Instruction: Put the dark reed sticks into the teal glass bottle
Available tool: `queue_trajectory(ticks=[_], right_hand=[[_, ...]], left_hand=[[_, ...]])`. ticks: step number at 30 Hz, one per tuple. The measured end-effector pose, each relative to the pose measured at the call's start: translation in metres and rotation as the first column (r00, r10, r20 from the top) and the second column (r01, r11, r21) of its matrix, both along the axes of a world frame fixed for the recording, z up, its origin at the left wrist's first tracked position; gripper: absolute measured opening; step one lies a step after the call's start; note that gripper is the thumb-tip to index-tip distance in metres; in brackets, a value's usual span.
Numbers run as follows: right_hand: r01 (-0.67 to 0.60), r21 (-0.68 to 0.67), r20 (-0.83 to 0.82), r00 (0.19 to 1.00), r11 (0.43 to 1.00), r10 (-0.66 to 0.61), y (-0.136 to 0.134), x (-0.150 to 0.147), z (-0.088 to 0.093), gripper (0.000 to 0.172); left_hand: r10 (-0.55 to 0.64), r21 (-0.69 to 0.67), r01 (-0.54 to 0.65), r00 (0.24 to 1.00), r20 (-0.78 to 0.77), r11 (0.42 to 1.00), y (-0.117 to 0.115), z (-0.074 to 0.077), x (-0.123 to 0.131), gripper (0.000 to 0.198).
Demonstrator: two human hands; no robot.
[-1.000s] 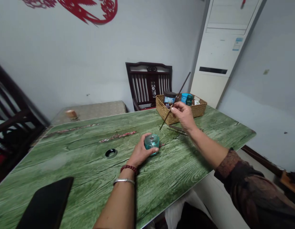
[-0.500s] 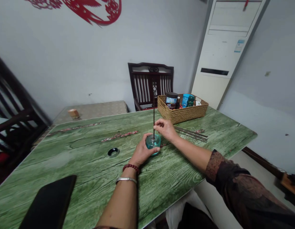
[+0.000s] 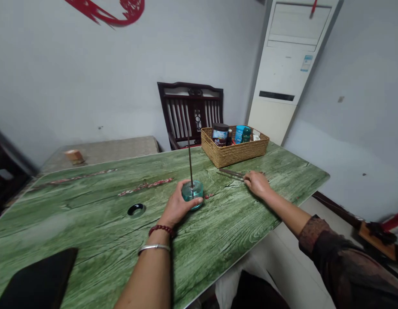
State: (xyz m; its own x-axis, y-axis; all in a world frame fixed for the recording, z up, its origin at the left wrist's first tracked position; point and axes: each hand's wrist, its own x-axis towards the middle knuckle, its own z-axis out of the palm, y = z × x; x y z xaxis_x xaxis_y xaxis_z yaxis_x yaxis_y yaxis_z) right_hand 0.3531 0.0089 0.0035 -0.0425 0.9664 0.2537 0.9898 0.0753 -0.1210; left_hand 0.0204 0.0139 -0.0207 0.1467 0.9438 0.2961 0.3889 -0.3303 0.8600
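Observation:
My left hand (image 3: 179, 205) is wrapped round a small teal glass bottle (image 3: 192, 196) standing on the green table. A thin dark reed stick (image 3: 190, 161) rises nearly upright out of the bottle's neck. Farther right, my right hand (image 3: 256, 182) has its fingers pinched over several loose dark sticks (image 3: 230, 172) lying on the tabletop. Its fingertips hide part of them, at the stick ends nearest to me. A black ring-shaped cap (image 3: 136, 209) lies left of the bottle.
A wicker basket (image 3: 240, 153) with jars and bottles stands at the table's back right. On the green table (image 3: 98, 231), a black flat object (image 3: 34, 279) lies at the front left. A dark wooden chair (image 3: 192, 107) is behind the table.
My right hand has let go of the stick standing in the bottle and moved right, down to the loose sticks. My left hand still holds the bottle. The view has shifted right.

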Motion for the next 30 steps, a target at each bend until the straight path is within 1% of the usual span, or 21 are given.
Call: queue_trajectory(ticks=[3, 6, 11, 16, 18, 19, 21, 22, 23, 24, 26, 28, 29, 30], right_hand=[[0.018, -0.055, 0.111, 0.994, 0.998, -0.011, 0.000, -0.004, -0.007, 0.028], [0.011, -0.069, 0.161, 0.987, 0.998, 0.001, 0.004, -0.010, -0.009, 0.030], [0.023, -0.097, 0.155, 0.988, 0.995, -0.008, 0.010, -0.012, -0.006, 0.028], [-0.008, -0.138, 0.133, 0.991, 0.990, 0.027, 0.006, -0.017, 0.001, 0.026], [-0.038, -0.124, 0.093, 0.994, 0.992, 0.050, 0.005, -0.020, 0.006, 0.025], [-0.067, -0.101, 0.035, 0.997, 0.993, 0.071, 0.005, -0.022, 0.009, 0.023], [-0.138, -0.020, -0.171, 0.976, 0.990, 0.132, 0.009, -0.027, 0.018, 0.018], [-0.166, 0.033, -0.307, 0.937, 0.986, 0.168, 0.011, -0.031, 0.023, 0.016], [-0.187, 0.083, -0.443, 0.873, 0.979, 0.205, 0.013, -0.035, 0.029, 0.014], [-0.205, 0.125, -0.565, 0.789, 0.971, 0.240, 0.016, -0.040, 0.037, 0.013], [-0.242, 0.197, -0.760, 0.575, 0.950, 0.303, 0.017, -0.053, 0.054, 0.015], [-0.268, 0.279, -0.866, 0.344, 0.922, 0.362, 0.016, -0.071, 0.074, 0.021], [-0.264, 0.325, -0.887, 0.248, 0.908, 0.390, 0.015, -0.082, 0.083, 0.024], [-0.253, 0.368, -0.893, 0.173, 0.895, 0.416, 0.013, -0.092, 0.092, 0.027]], left_hand=[[-0.002, -0.010, 0.002, 1.000, -0.001, 1.000, -0.001, 0.002, 0.000, 0.077], [0.009, -0.008, -0.009, 1.000, -0.001, 1.000, -0.002, 0.002, -0.001, 0.076], [-0.001, -0.008, 0.001, 1.000, 0.013, 1.000, -0.003, 0.003, 0.000, 0.074], [-0.012, -0.014, 0.013, 0.998, 0.055, 1.000, -0.005, 0.004, 0.002, 0.074], [-0.018, -0.014, 0.018, 0.998, 0.056, 1.000, -0.006, 0.004, 0.003, 0.074], [-0.021, -0.012, 0.022, 0.998, 0.051, 1.000, -0.006, 0.004, 0.002, 0.074], [-0.031, -0.006, 0.031, 0.999, 0.040, 0.999, -0.005, 0.003, 0.002, 0.073], [-0.035, -0.002, 0.035, 0.999, 0.035, 0.999, -0.004, 0.002, 0.002, 0.073], [-0.037, 0.003, 0.037, 0.999, 0.032, 0.999, -0.004, 0.001, 0.001, 0.073], [-0.039, 0.007, 0.038, 0.999, 0.031, 0.999, -0.003, 0.001, 0.001, 0.074], [-0.044, 0.009, 0.043, 0.998, 0.038, 0.999, -0.002, -0.001, 0.001, 0.074], [-0.047, 0.005, 0.047, 0.998, 0.053, 0.999, -0.002, -0.001, 0.001, 0.074], [-0.047, 0.003, 0.047, 0.997, 0.059, 0.999, -0.003, -0.001, 0.001, 0.073], [-0.047, 0.001, 0.047, 0.997, 0.064, 0.999, -0.003, -0.001, 0.001, 0.073]])
